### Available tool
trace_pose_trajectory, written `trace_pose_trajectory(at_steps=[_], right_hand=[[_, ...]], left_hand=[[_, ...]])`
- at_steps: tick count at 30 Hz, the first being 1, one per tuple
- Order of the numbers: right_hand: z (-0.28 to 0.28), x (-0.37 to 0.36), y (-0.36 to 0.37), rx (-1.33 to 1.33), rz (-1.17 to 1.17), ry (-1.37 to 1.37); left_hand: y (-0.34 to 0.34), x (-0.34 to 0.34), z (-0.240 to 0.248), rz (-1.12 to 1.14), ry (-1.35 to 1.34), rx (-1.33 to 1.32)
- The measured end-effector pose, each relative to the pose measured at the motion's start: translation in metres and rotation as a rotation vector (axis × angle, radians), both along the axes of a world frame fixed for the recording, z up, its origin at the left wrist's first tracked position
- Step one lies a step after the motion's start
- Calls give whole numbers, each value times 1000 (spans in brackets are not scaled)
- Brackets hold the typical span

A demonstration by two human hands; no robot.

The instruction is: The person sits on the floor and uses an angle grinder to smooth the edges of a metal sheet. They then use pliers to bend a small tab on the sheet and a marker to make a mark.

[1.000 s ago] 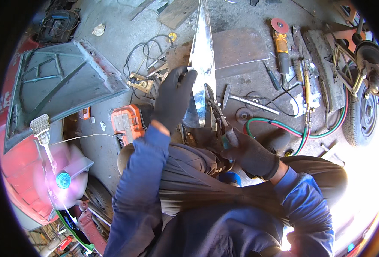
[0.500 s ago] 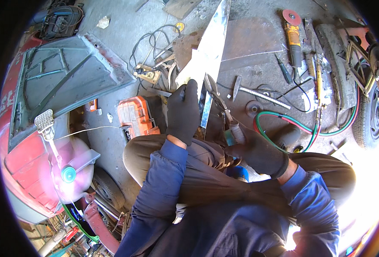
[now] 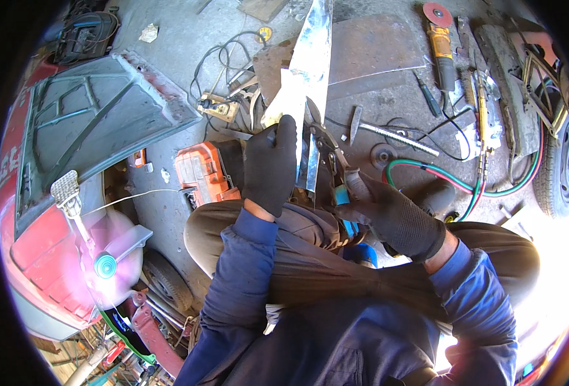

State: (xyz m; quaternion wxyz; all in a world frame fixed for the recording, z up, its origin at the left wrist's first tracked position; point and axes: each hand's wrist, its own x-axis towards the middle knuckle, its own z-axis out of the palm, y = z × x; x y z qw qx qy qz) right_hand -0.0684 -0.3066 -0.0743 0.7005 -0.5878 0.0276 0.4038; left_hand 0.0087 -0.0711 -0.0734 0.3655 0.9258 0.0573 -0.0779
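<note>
Concrete floor [image 3: 181, 38]. Right hand [image 3: 397, 219] wrapped round snips [image 3: 338, 154], blades at the bright sheet [image 3: 313, 61]; left hand [image 3: 271, 164] closed on that sheet ahead of the lap, probably steadying it. Hammer [image 3: 356, 125], grinder [image 3: 441, 48] beyond, seemingly kept handy.

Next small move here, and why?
Probably squeeze the snips with the right hand: it already grips them, their blades are at the shiny metal sheet, and the left hand holds the sheet's near end. Whether the blades already bite is hard to tell.
</note>
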Motion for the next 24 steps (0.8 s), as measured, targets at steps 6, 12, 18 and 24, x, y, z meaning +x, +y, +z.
trace_pose_trajectory(at_steps=[6,12,18,24], right_hand=[[-8,5,-2,-137,73,-826],[12,6,11,-52,-49,-260],[18,6,25,31,-123,-3],[7,-4,35,12,-170,-46]], left_hand=[[2,2,4,3,53,32],[5,-2,3,21,42,-35],[22,-2,-12,-282,-127,227],[19,-1,-7,-204,-1,124]])
